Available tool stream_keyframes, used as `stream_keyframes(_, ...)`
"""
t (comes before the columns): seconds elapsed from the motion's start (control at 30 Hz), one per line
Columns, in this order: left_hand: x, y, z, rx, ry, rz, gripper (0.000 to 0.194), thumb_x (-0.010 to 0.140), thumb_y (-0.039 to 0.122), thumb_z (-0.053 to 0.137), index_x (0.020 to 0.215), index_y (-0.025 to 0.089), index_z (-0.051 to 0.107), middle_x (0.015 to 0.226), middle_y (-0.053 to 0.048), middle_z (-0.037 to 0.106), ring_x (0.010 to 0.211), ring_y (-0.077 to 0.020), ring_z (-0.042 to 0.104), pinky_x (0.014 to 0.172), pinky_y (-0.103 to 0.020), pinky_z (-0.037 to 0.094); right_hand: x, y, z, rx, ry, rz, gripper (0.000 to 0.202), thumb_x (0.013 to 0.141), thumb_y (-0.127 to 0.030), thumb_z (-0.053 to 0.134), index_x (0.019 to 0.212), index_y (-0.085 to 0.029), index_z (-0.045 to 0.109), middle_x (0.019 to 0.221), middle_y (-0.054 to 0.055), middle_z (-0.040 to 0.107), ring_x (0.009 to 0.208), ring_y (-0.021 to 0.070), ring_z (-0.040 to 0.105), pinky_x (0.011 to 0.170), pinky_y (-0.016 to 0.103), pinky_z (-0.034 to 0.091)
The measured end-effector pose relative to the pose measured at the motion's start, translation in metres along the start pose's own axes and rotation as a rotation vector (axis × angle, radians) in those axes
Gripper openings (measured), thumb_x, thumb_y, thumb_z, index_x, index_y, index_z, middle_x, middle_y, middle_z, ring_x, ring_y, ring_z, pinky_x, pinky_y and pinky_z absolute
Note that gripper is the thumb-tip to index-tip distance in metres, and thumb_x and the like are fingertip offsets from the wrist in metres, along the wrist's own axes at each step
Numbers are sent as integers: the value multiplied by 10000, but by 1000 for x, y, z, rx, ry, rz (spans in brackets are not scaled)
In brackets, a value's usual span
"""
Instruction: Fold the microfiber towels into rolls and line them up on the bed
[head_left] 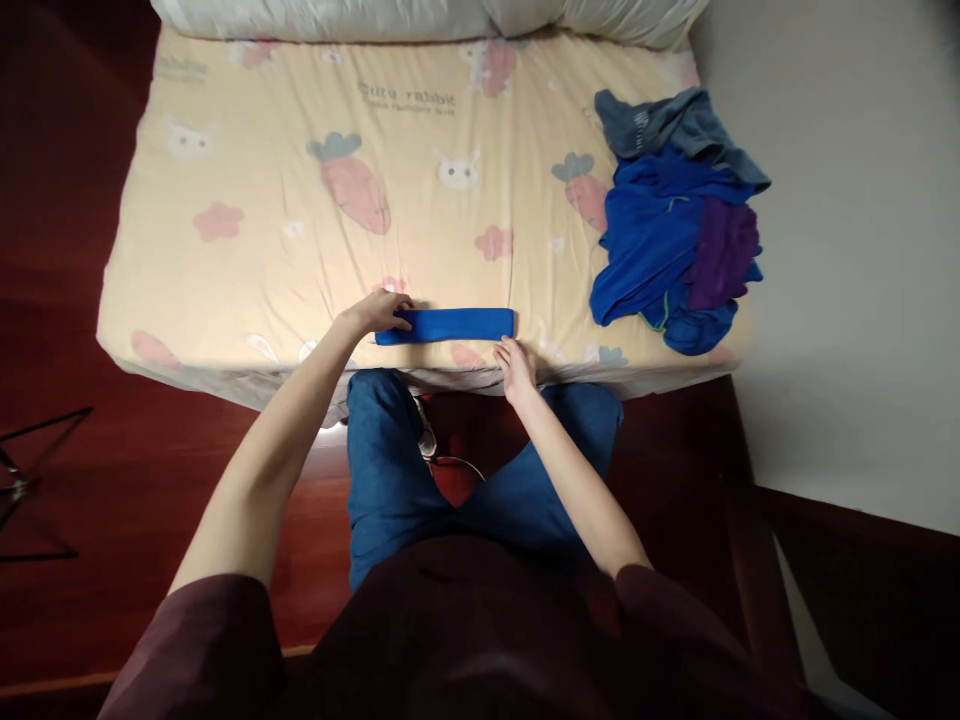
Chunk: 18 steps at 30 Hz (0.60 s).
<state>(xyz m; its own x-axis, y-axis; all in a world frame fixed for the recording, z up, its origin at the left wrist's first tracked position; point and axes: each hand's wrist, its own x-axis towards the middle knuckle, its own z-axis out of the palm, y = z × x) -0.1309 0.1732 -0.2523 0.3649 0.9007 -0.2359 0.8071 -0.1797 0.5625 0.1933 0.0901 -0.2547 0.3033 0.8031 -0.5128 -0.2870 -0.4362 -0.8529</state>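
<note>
A long, narrow strip of folded blue cloth (457, 324) lies flat on the bed near its front edge, its length running left to right. At the strip's left end, my left hand (381, 311) rests with bent fingers apart, the fingertips touching the cloth and its upper edge. Just below the strip's right end is my right hand (516, 368). Its fingers are stretched out and slightly apart, with the tips at the lower right corner of the cloth. Whether the cloth is pinched at either end is hard to see.
A heap of crumpled clothes (649, 225), blue, grey and purple, lies on the right of the bed. The yellow patterned bed sheet (262, 180) has a white bedding roll (420, 18) at the far edge. A wall (847, 260) stands right; tripod legs (19, 487) stand on the floor left.
</note>
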Motion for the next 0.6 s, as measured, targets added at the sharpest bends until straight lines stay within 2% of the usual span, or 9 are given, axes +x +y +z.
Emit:
stream_keyframes(0.07, 9, 3, -1, -43, -16, -57, 395, 607, 398, 870, 951, 232, 773, 896, -50, 759, 945, -270, 686, 895, -329, 536, 1, -6, 11, 78, -9, 110, 225, 803, -314, 785, 821, -222, 580, 803, -3, 675, 827, 135, 730, 806, 233, 655)
stream_keyframes(0.2, 16, 12, 1, -85, -31, -195, 310, 547, 374, 892, 780, 216, 762, 771, -56, 717, 918, -282, 693, 864, -330, 547, 0, -12, 30, 52, -96, 308, 328, 753, -427, 859, 848, -220, 623, 770, 30, 679, 794, 179, 738, 689, 263, 679)
stream_keyframes(0.37, 16, 18, 2, 15, -242, -170, 433, 375, 381, 933, 742, 238, 752, 727, -28, 708, 770, -261, 682, 744, -325, 554, 9, -10, 55, -50, -30, 309, 453, 698, -519, 888, 915, -209, 640, 775, 7, 675, 721, 169, 720, 564, 244, 641)
stream_keyframes(0.47, 9, 24, 1, 17, -285, -183, 424, 409, 411, 911, 767, 240, 761, 735, -36, 711, 794, -274, 692, 750, -332, 549, 17, -10, 68, -118, 82, 232, 427, 707, -488, 875, 925, -206, 640, 796, 9, 683, 695, 159, 691, 527, 238, 607)
stream_keyframes(0.53, -2, 27, 0, -9, -235, -144, 464, 436, 417, 890, 843, 232, 767, 821, -51, 734, 856, -285, 699, 777, -330, 546, 22, -12, 78, -157, 110, 80, 389, 729, -455, 842, 956, -216, 636, 854, 10, 701, 745, 165, 695, 582, 261, 619)
stream_keyframes(0.6, -19, 27, -1, -49, -137, -92, 506, 477, 414, 865, 930, 216, 756, 922, -68, 751, 905, -286, 701, 795, -320, 542, 24, -17, 94, -235, -45, -169, 347, 807, -463, 741, 1027, -223, 621, 938, 17, 713, 840, 180, 707, 676, 308, 637)
